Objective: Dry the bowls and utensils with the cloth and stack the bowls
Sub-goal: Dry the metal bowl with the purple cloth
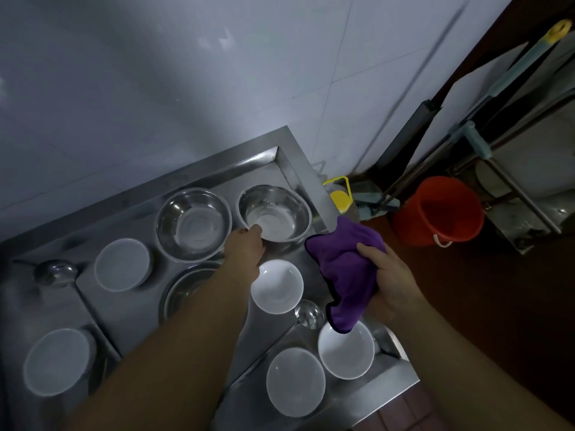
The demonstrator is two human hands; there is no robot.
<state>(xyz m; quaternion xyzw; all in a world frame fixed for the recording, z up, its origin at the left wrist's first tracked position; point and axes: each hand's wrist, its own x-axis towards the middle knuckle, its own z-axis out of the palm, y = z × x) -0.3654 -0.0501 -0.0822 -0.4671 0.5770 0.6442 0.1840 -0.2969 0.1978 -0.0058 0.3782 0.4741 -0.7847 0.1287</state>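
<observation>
Steel counter point(130, 309) fills the lower left under a pale tiled wall point(155, 73), with an orange bucket point(441, 209) on the floor to the right. Your left hand point(247, 244) reaches to the far steel bowl point(275, 213) in the counter's back corner, its fingers curled over the near rim and pinching it. Your right hand point(384, 278) hangs just right of that bowl, off the counter's edge, clamped around a bunched purple cloth point(345, 272). A second steel bowl point(193, 223) sits beside the gripped one. White bowls point(277, 286) stand apart around your left forearm, unstacked. One ladle point(306, 315) lies between the near white bowls, another ladle point(56, 272) at far left.
</observation>
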